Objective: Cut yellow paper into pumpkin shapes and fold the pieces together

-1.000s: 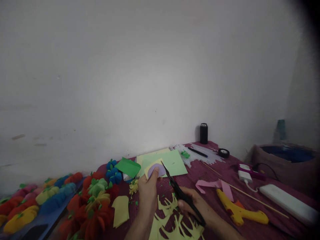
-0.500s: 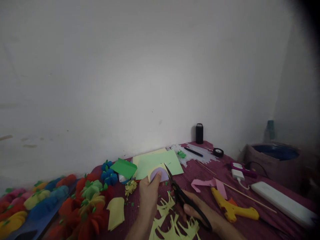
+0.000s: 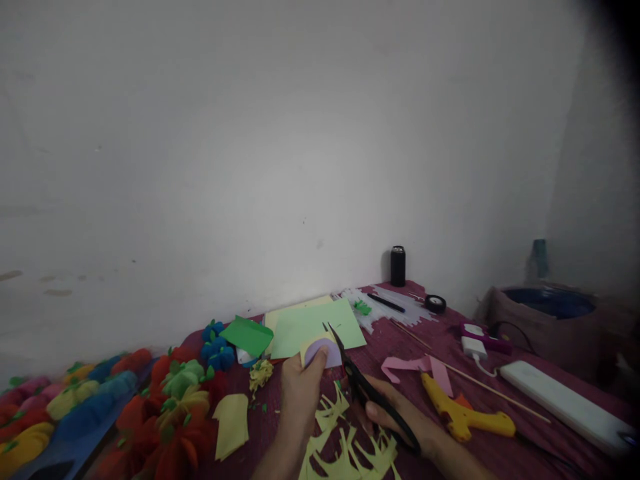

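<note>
My left hand [image 3: 301,380] pinches a purple rounded paper piece [image 3: 326,351] laid over yellow paper [image 3: 311,342], thumb on top. My right hand [image 3: 390,407] grips black-handled scissors [image 3: 356,380], whose slightly parted blades point up at the right edge of those papers. Below my hands lie yellow paper offcuts [image 3: 345,453] with curved cut-outs. A small stack of yellow paper [image 3: 232,423] sits left of my left wrist. Behind the held pieces is a pale green sheet [image 3: 315,323].
Colourful flower-like pieces [image 3: 175,413] crowd the left side. Darker green paper [image 3: 249,335] lies at the back. On the right are a yellow glue gun [image 3: 465,417], pink paper strips [image 3: 405,367], a thin stick [image 3: 495,389], a white power bank-like block [image 3: 560,397] and a black can [image 3: 398,267].
The held papers and my left hand have shifted slightly right. The scissor blades, closed together before, now stand a little apart at the papers' edge.
</note>
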Motion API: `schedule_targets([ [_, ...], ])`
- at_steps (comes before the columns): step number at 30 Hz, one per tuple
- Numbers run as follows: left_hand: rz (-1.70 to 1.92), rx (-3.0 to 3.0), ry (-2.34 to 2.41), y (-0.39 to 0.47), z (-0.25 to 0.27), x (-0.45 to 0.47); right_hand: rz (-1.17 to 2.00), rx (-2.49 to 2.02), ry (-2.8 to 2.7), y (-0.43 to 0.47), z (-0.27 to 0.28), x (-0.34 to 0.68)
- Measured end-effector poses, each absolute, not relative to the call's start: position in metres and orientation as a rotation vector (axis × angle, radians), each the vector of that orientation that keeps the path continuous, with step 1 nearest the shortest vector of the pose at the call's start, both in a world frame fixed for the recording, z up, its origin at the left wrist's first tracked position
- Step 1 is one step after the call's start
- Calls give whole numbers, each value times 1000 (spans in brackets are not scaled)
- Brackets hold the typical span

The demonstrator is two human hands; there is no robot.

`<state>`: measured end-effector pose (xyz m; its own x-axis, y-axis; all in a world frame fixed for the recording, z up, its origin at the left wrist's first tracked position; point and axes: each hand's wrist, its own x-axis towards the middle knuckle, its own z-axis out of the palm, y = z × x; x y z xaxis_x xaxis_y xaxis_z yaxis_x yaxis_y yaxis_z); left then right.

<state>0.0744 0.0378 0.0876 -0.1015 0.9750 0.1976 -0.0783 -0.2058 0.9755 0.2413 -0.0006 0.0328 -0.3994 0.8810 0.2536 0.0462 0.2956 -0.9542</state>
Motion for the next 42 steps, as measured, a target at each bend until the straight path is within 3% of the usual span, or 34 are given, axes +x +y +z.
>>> schedule_targets([
  [42,1423,1195,1130,26,99,81,1213,-857,-1797,6,32,264],
])
